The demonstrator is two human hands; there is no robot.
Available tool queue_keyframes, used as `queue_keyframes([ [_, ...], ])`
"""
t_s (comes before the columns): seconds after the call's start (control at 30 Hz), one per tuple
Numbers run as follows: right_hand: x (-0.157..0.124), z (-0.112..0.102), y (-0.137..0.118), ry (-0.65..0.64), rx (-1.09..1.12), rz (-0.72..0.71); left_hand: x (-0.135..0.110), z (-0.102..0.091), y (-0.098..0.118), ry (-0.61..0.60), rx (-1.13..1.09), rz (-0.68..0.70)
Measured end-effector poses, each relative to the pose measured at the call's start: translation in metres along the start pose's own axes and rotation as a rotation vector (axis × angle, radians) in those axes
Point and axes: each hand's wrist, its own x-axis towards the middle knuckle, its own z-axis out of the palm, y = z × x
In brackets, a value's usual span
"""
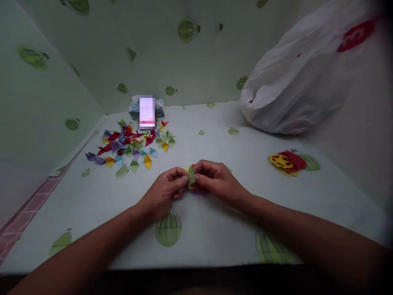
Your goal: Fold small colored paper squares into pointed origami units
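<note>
Green folded paper piece [190, 175] sits at frame centre, pinched between the left hand [166, 190] and right hand [216, 180], fingertips on opposite edges, apparently to steady a crease. Finished coloured paper pieces [132, 145] lie grouped at centre left, clear of the hands.

One head-worn camera looks forward and down, close over the table [215, 229].

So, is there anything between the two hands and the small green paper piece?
No. The left hand and the right hand both pinch the green paper piece directly, with nothing visible between them. The pile of folded papers lies apart, further back on the left.
</note>
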Motion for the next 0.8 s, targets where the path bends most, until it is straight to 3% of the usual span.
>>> queue_keyframes([
  [0.33, -0.0013, 0.0002, 0.0055, 0.053, -0.185, -0.134, 0.0009, -0.0026, -0.0010, -0.004, 0.123, 0.155],
  [0.6, -0.0035, 0.0006, 0.0037, 0.113, -0.512, -0.391, -0.0030, -0.0009, -0.0011, 0.078, 0.183, 0.351],
  [0.8, -0.0024, 0.0008, 0.0061, 0.111, -0.517, -0.401, -0.0032, 0.0008, 0.0009, 0.100, 0.263, 0.454],
])
